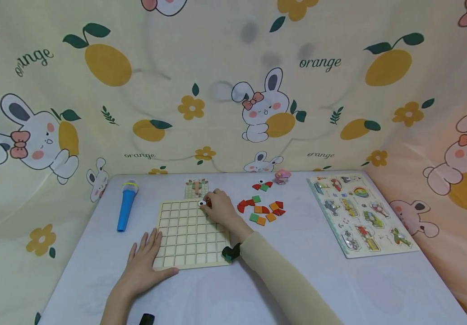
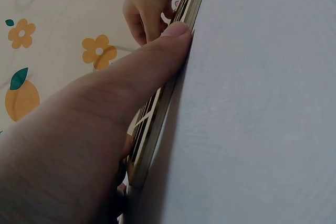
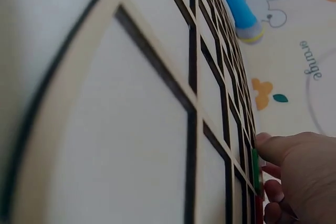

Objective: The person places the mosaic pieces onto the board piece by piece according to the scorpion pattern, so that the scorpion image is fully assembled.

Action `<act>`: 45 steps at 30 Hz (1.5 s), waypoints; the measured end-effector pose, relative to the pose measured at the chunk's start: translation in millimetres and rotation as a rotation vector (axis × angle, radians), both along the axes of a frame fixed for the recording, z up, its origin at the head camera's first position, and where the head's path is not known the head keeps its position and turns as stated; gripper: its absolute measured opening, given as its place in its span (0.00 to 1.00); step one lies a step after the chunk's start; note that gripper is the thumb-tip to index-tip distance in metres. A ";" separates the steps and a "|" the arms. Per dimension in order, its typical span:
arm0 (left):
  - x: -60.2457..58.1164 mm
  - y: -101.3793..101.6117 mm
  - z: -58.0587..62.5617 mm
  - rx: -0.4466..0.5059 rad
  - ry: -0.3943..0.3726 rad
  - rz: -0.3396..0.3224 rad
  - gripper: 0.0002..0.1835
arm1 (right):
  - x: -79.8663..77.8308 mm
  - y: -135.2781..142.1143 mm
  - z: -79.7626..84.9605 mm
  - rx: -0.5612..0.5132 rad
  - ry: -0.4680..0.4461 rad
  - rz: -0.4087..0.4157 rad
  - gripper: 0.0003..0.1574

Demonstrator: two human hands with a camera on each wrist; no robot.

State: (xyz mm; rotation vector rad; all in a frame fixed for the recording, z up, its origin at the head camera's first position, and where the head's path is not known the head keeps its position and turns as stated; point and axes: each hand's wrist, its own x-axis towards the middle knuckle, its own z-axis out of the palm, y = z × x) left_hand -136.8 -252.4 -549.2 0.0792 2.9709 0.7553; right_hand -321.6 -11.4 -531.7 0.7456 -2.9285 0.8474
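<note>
The grid board (image 1: 188, 248) lies flat on the table (image 1: 298, 284) in front of the person; judged thin, light and stiff, it is liable to slide on the cloth, so it is best steadied by the outer rim. The left hand (image 1: 141, 266) is spread, fingers apart at the left rim and thumb on the near rim. The right hand (image 1: 220, 208) is curled over the far rim, thumb and fingers together on a small eye piece (image 1: 202, 203). A green piece (image 3: 256, 171) and a red piece (image 3: 259, 208) show beside the thumb; whether these are also held cannot be told. Such pieces should be light, rigid and easily dropped; pinch them by opposite edges. Compartments: the board's square cells are shallow and show pale base where visible; loose tiles (image 1: 271, 217) lie outside, to the right. The puzzle board (image 1: 339, 225) carries picture pieces in its recesses
</note>
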 end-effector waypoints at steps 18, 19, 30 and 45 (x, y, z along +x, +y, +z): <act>0.7 2.3 3.3 -0.001 -0.011 0.010 0.72 | -1.0 -1.6 -1.3 -0.034 -0.041 -0.004 0.17; 1.2 2.5 3.9 -0.001 -0.010 0.009 0.71 | -1.2 -1.8 -1.5 -0.032 -0.040 -0.005 0.17; 1.0 3.0 5.6 -0.012 -0.034 0.014 0.72 | -3.2 3.1 2.2 -0.100 -0.078 -0.011 0.18; -1.7 2.5 1.5 -0.005 -0.047 0.011 0.73 | 9.2 67.9 18.5 -0.292 -0.052 -0.157 0.20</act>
